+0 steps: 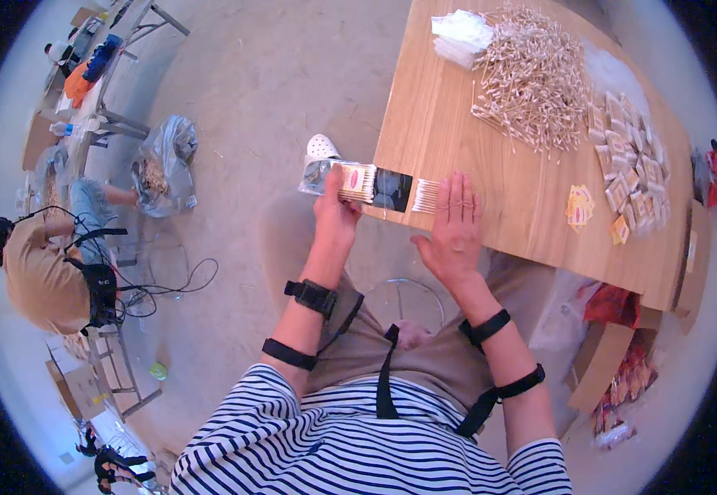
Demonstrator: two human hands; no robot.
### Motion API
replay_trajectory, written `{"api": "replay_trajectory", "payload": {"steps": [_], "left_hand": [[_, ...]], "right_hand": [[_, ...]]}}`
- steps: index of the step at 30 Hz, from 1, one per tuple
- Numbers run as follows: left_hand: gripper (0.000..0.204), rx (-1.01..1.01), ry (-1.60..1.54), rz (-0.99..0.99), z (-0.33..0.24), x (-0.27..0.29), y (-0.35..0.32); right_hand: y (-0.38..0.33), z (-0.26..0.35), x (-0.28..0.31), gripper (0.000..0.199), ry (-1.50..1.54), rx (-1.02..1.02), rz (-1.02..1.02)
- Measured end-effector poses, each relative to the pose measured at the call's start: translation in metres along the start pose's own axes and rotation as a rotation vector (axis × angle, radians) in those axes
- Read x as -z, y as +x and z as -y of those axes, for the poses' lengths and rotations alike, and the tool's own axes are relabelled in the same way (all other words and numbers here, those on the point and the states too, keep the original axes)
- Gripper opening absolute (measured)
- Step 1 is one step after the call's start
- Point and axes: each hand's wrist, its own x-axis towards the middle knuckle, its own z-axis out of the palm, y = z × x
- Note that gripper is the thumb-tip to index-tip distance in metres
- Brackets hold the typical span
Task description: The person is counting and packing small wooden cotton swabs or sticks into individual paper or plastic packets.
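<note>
My left hand grips a clear packet of cotton swabs at the table's near left corner, thumb on top. A small yellow card with a red mark shows among the swabs in it. To the packet's right lies a flat black piece at the table edge; I cannot tell whether the two touch. My right hand rests flat on the tabletop, fingers stretched out and side by side. Beside and partly under its fingers is a neat row of loose cotton swabs.
The wooden table carries a large heap of swabs, white bags, filled packets and yellow cards. Cardboard boxes stand below right. At left, another person sits near a plastic bag.
</note>
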Motion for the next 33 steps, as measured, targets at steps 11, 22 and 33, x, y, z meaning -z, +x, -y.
{"api": "replay_trajectory", "payload": {"steps": [11,22,33], "left_hand": [[0.023,0.183,-0.205,0.053,0.010,0.030,0.045],[0.018,0.215,-0.274,0.085,0.012,0.027,0.045],[0.019,-0.125,-0.056,-0.075,0.003,-0.003,0.016]], "right_hand": [[0.002,0.002,0.004,0.111,-0.006,-0.033,0.040],[0.015,0.027,-0.007,0.108,0.042,-0.023,0.080],[0.028,0.054,-0.023,0.112,0.043,0.003,0.058]]}}
